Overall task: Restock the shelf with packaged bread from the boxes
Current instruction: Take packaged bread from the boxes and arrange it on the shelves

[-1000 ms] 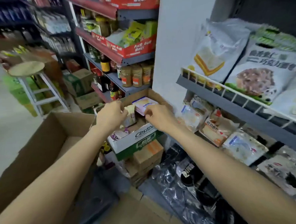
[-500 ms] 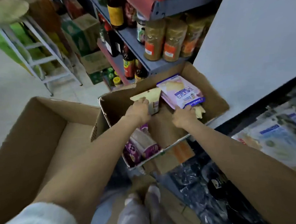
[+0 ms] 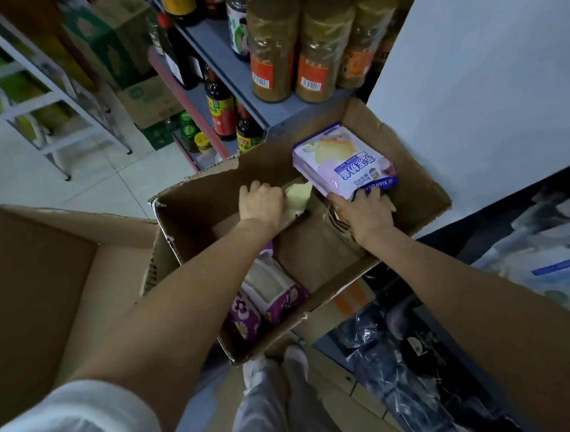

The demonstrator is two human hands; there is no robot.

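Both my hands are down in the open cardboard box (image 3: 417, 189): my right hand (image 3: 367, 211) grips the near edge of a lilac bread pack (image 3: 343, 163) at its far side, my left hand (image 3: 260, 204) pinches a yellowish pack (image 3: 297, 195) beside it

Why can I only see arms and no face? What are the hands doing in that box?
The camera sits on the person's head and looks down, so you see what they see: two arms and their feet. Both hands reach into an open cardboard box. The right hand grips the near edge of a pale purple bread packet. The left hand holds a yellowish packet. More purple packets lie lower in the box. A bigger box stands to the left, and jars sit on a shelf behind.
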